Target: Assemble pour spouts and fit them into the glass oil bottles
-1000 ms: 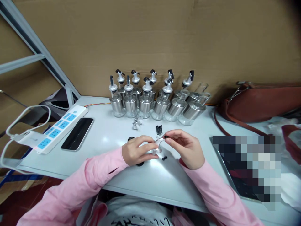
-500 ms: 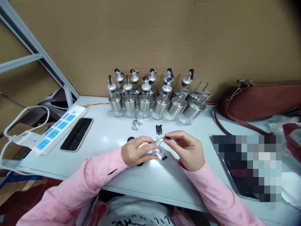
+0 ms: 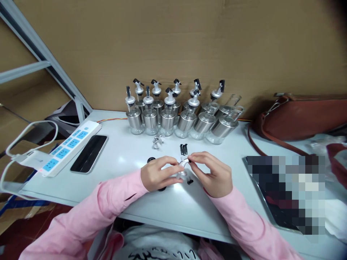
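My left hand is closed on a silver-white bottle pourer spout, gripped between the thumb and fingers. At the spout's tip my right hand pinches a small black cap, mostly covered by the fingertips. Just below them lie a few small black pieces. Several thin black levers lie in a row behind the hands. Farther back are more silver-white spouts. A black ring shows partly behind my left hand, and another dark part peeks out beneath it.
Glass bottles with steel sleeves stand in two rows at the back, most with pourers fitted. To the left are a power strip and a phone. A brown bag and a partly pixelated tablet lie on the right.
My right hand has shifted slightly left, bringing the black cap against the spout's tip. My left hand holds the spout in nearly the same place.
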Demonstrator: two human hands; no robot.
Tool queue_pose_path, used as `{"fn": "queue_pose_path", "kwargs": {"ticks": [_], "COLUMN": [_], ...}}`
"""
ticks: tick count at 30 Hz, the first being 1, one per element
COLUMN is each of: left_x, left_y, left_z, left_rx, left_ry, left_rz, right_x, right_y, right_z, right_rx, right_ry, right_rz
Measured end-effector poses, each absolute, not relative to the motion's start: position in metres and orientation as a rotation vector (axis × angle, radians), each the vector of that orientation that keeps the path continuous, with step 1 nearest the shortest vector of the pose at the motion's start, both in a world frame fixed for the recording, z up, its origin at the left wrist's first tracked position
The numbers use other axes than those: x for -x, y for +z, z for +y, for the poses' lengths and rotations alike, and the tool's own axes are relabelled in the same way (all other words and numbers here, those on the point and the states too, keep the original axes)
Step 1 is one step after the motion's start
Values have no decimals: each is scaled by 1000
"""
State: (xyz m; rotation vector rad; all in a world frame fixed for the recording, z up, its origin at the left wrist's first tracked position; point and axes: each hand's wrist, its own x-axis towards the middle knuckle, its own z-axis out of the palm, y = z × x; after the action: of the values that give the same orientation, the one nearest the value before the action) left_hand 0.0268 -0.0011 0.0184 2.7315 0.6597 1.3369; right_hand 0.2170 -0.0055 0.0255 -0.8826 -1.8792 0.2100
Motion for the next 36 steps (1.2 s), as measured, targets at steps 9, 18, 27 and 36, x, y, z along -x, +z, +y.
{"fn": "queue_pose_path", "kwargs": {"ticks": [9, 18, 27, 36], "left_x": [-28, -28, -29, -28], "left_y": [19, 18, 19, 17], "left_z": [1, 0, 1, 0], "left_rx": [-2756, -2765, -2838, -2659], "left_ry": [1300, 1305, 1256, 1382], "left_rz": [607, 634, 661, 680], "right_x": [-216, -218, -218, -214], "right_y": [24, 23, 17, 23], "right_z": [-2, -1, -5, -6], "right_rx": [793, 781, 836, 998], "right_ry": [-34, -61, -243, 1176], "right_rz": [-1975, -1985, -2085, -1286]}}
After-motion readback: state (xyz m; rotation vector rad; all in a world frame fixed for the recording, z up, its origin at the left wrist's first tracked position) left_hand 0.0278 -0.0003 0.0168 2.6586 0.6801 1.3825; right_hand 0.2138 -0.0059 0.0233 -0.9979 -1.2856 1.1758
